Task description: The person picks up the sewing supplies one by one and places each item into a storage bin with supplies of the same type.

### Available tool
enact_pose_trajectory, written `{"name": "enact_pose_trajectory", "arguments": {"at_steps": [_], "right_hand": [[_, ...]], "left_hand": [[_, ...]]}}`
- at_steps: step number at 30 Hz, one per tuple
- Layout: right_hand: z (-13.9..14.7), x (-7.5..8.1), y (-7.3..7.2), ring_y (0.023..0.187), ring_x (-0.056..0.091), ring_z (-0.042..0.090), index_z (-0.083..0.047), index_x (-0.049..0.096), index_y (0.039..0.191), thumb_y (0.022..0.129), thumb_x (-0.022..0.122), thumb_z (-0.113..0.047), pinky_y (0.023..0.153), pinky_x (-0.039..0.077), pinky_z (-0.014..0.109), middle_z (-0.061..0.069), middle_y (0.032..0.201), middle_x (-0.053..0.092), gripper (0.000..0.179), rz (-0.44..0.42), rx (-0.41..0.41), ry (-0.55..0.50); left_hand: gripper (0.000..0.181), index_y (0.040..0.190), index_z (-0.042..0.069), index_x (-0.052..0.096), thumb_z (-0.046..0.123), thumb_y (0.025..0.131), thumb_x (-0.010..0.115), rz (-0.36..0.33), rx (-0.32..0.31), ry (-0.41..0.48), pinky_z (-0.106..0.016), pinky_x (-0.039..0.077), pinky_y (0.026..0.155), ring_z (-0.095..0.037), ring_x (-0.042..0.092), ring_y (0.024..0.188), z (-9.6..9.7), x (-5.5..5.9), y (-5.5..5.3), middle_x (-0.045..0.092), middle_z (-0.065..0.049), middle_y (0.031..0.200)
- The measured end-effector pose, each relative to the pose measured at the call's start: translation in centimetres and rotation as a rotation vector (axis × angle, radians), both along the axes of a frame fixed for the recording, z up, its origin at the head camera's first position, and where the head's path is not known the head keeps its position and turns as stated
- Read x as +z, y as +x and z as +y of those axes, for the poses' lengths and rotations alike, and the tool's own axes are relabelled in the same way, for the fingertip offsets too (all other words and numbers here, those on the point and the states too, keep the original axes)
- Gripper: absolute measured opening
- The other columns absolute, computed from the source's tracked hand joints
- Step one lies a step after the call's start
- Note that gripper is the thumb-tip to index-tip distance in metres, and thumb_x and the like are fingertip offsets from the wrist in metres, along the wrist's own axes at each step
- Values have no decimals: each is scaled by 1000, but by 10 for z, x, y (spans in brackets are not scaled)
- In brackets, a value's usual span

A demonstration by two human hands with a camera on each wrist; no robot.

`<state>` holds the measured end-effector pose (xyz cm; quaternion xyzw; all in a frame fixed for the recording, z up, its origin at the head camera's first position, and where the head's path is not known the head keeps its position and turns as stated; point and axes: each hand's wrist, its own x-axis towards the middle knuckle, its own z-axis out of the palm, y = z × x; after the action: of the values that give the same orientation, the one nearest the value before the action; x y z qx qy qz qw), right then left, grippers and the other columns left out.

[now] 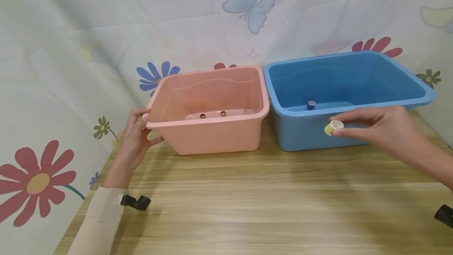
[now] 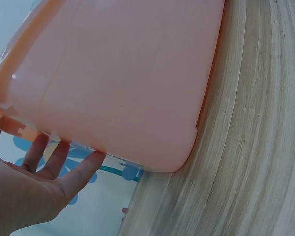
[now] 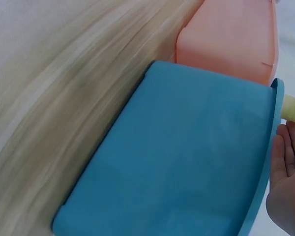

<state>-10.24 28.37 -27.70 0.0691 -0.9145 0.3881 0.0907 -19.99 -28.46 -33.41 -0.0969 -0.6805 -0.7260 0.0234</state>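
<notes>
Between thumb and fingers, my right hand (image 1: 383,127) pinches a small yellow cylinder (image 1: 330,128) with a pale, hollow-looking end. It is held in front of the near rim of the blue tub (image 1: 354,107). In the right wrist view the cylinder (image 3: 291,109) shows beyond that tub's rim, partly cut off by the frame. My left hand (image 1: 137,135) grips the pink tub (image 1: 212,139) at its left rim, thumb against the side. Two small gold-coloured round pieces, one left (image 1: 202,116) and one right (image 1: 223,113), lie in the pink tub. A dark blue cylinder (image 1: 311,105) stands in the blue tub.
Both tubs stand side by side at the back of a wood-grain table (image 1: 265,204). Behind them hangs a white cloth (image 1: 198,19) printed with flowers and a butterfly. Each wrist carries a black camera mount, the left one (image 1: 136,202) resting over a pale sleeve.
</notes>
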Motion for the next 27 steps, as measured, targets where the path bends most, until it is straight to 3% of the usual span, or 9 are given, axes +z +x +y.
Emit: {"name": "enact_pose_trajectory", "arguments": {"at_steps": [6,14,27], "right_hand": [[3,10,1,89,65,-4,-28,79,111,78,87,-43,67,52,17,-5,96,78,38,-42,-36,30],[3,22,-3,88,66,-1,-27,80,109,79,89,-33,65,51,17,-8,93,78,31,58,7,23],[9,42,-10,95,61,-2,-28,80,112,80,87,-38,64,47,17,-19,96,76,34,54,-21,58]], "left_hand": [[21,127,27,40,26,107,46,-2,3,-4,-45,58,83,-25,44,130,0,-1,0,43,-1,143],[21,127,27,40,24,107,45,4,-3,4,-45,57,84,-25,44,131,-1,-1,0,41,-1,144],[20,127,27,40,26,107,46,-3,7,-2,-45,57,84,-25,44,130,0,0,0,41,-1,144]]}}
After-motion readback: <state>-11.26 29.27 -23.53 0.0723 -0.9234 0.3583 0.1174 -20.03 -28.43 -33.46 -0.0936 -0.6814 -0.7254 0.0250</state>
